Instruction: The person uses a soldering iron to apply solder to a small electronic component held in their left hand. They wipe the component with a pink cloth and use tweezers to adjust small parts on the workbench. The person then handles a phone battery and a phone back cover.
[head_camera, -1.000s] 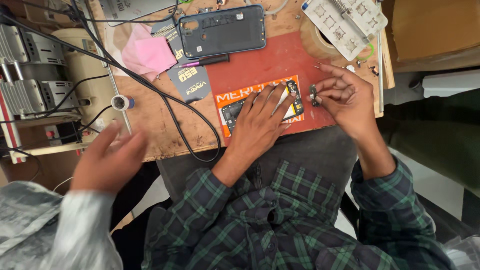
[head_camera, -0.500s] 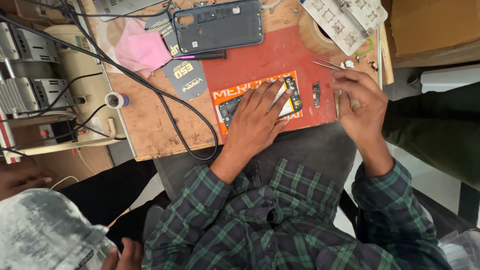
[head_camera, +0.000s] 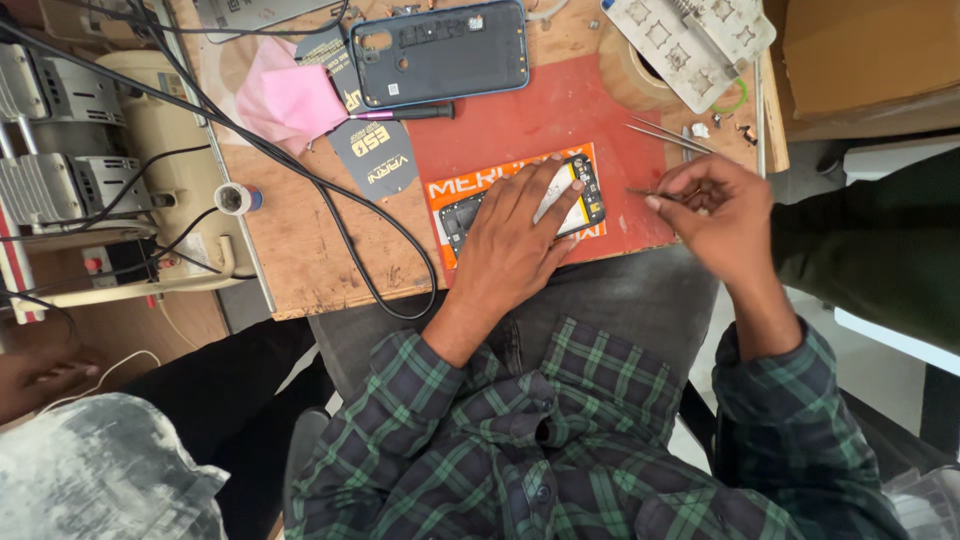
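My left hand (head_camera: 515, 240) lies flat on an opened phone (head_camera: 585, 190), pressing it onto an orange mat (head_camera: 470, 188) on a red work pad (head_camera: 560, 115). My right hand (head_camera: 715, 210) is to the right of the phone, at the pad's edge. It pinches a thin metal tool like tweezers (head_camera: 640, 191), with the tip pointing left toward the phone. The tool's tip is close to the phone, and I cannot tell if it touches anything.
A dark blue phone back cover (head_camera: 440, 52), a pink cloth (head_camera: 290, 100), a black card (head_camera: 375, 165), spare tweezers (head_camera: 665, 137) and a white stencil plate (head_camera: 690, 35) lie on the wooden bench (head_camera: 310, 260). Beige machines (head_camera: 120, 170) and cables stand left. Another person's hand (head_camera: 40, 370) is lower left.
The other person's hand drew back from the bench edge at the left. My right hand set a small dark part on the red pad, then took up the thin tool. My left hand stayed.
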